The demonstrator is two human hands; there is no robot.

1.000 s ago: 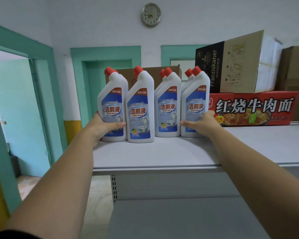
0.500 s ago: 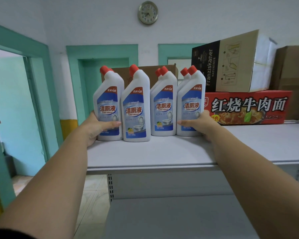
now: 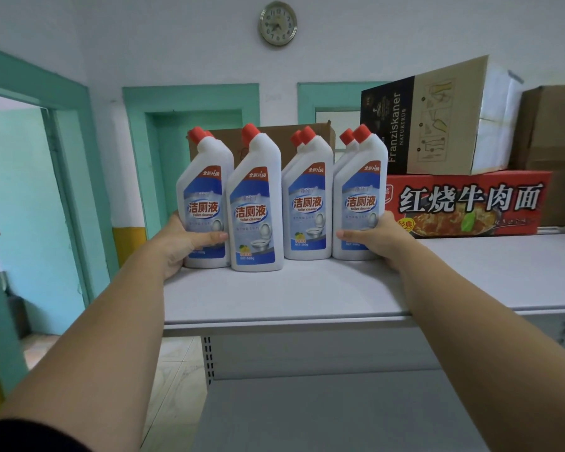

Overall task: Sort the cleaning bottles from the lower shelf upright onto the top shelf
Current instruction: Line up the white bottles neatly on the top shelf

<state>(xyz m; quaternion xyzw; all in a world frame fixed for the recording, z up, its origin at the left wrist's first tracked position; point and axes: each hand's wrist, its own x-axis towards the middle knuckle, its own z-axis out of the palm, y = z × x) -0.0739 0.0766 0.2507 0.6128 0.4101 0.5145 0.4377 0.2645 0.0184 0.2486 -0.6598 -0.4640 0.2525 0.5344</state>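
Observation:
Several white toilet-cleaner bottles with red caps and blue labels stand upright in a row on the grey top shelf [image 3: 307, 295]. My left hand [image 3: 180, 243] grips the leftmost bottle [image 3: 204, 203] low on its side, thumb across the label. My right hand [image 3: 377, 241] grips the rightmost bottle [image 3: 361, 197] at its base, thumb on the label. Between them stand a front bottle [image 3: 255, 203] and another bottle [image 3: 307, 200], with more bottles partly hidden behind the row.
A red noodle carton [image 3: 470, 203] lies right of the bottles, with a Franziskaner box [image 3: 437, 115] on top and brown boxes [image 3: 552, 151] further right. A cardboard box [image 3: 274, 138] stands behind the bottles. The lower shelf [image 3: 340, 415] is below. Green door frames are on the left.
Both hands stay on the outer bottles; the row keeps its arrangement. The view has shifted slightly.

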